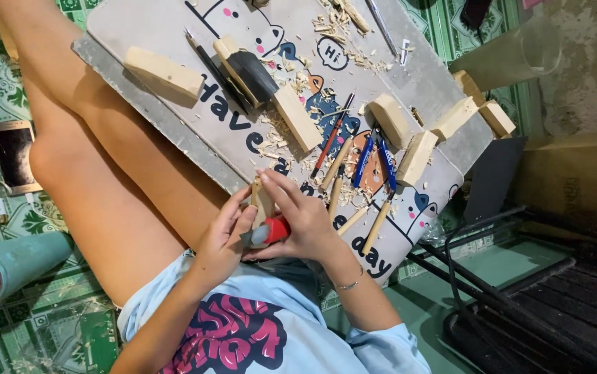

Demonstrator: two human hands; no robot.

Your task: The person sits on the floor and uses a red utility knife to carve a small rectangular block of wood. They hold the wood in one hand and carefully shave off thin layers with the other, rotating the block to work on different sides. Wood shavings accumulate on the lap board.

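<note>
Both hands together above the lap: left hand (pixel 222 239) steadying a small wooden piece (pixel 262 202), right hand (pixel 303 216) clamped on a red-handled carving knife (pixel 268 232), just off the shaving-strewn desk (pixel 409 76) edge.

ahead: carving tools (pixel 354 183), wood blocks (pixel 409 138) crowd board | free: bare strip of board (pixel 146 38) far-left of blocks
</note>
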